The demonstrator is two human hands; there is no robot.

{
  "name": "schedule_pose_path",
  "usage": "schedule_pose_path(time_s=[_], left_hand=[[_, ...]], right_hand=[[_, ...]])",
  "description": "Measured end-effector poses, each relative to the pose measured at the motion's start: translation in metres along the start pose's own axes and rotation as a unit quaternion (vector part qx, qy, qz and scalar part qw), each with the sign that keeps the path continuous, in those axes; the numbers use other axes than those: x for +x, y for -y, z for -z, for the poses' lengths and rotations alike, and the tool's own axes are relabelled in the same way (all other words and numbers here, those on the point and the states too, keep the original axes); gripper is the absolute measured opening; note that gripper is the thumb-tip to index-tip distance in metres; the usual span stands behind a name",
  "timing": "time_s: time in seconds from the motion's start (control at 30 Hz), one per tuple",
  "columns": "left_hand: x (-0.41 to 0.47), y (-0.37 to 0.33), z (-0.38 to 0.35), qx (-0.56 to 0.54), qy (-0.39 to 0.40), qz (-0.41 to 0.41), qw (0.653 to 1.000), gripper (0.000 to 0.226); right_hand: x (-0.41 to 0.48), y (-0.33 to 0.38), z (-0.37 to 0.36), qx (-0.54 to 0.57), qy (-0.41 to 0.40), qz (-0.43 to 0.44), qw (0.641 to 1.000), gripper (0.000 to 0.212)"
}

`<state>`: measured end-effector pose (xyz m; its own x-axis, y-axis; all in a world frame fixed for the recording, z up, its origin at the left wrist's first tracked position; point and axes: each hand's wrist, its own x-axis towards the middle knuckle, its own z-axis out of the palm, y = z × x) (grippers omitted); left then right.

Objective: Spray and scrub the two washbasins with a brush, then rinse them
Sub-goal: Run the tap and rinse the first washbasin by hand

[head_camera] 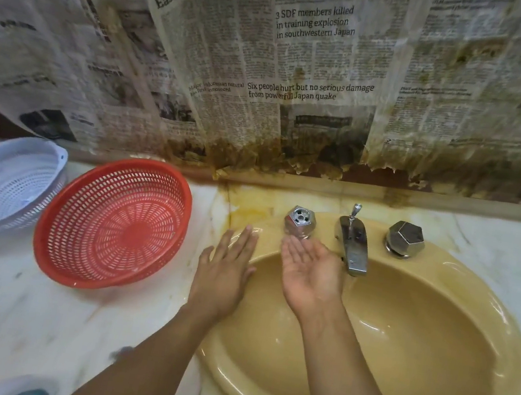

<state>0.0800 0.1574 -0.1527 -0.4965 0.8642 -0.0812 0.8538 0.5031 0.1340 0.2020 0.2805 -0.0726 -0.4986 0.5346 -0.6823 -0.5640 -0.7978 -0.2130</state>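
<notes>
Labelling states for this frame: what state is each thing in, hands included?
left hand: open, palm down, flat on the washbasin rim.
right hand: open, palm up, beside the spout.
washbasin: no objects inside.
spout: flow unclear.
left knob: top cap missing.
right knob: capped.
red basket: empty, tilted.
white basket: empty.
newspaper: stained, lower edge torn.

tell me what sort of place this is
Likely a wash area in a kitchen or washroom, hard to say which: a yellow basin set in a marble counter, a chrome tap with two knobs, and a red basket beside it. Stained newspaper hangs behind.
</notes>
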Motion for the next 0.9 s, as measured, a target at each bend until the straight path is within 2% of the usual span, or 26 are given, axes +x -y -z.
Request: schedule_pose_path(time_s=[0.1,0.2,0.33,0.43,0.53,0.63,0.77,0.9], left_hand=[[-0.024,0.000,-0.005,-0.033,-0.023,0.044,0.998,0.062],[-0.044,0.000,-0.009,-0.064,-0.036,0.082,0.994,0.059],[-0.055,-0.004,-0.012,-0.098,-0.060,0.106,0.988,0.057],[-0.056,-0.005,-0.013,-0.119,-0.080,0.116,0.983,0.054],[-0.057,-0.005,-0.014,-0.140,-0.107,0.117,0.977,0.050],[-0.059,-0.003,-0.016,-0.157,-0.122,0.109,0.974,0.049],[-0.060,-0.002,-0.018,-0.172,-0.135,0.111,0.970,0.048],[-0.060,-0.001,-0.020,-0.184,-0.144,0.109,0.966,0.048]], right_hand=[[-0.005,0.011,0.029,-0.009,-0.048,0.017,0.999,0.044],[-0.004,0.036,0.066,0.029,-0.094,0.012,0.995,0.045],[0.002,0.064,0.091,0.051,-0.123,0.020,0.991,0.045],[0.006,0.054,0.077,0.041,-0.092,-0.010,0.995,0.042],[0.003,0.022,0.040,-0.024,-0.006,-0.055,0.998,0.039],[0.004,-0.005,0.007,-0.075,0.032,-0.053,0.995,0.037],[0.001,0.001,0.015,-0.075,-0.023,-0.003,0.997,0.045],[-0.001,0.037,0.062,-0.014,-0.098,0.008,0.995,0.040]])
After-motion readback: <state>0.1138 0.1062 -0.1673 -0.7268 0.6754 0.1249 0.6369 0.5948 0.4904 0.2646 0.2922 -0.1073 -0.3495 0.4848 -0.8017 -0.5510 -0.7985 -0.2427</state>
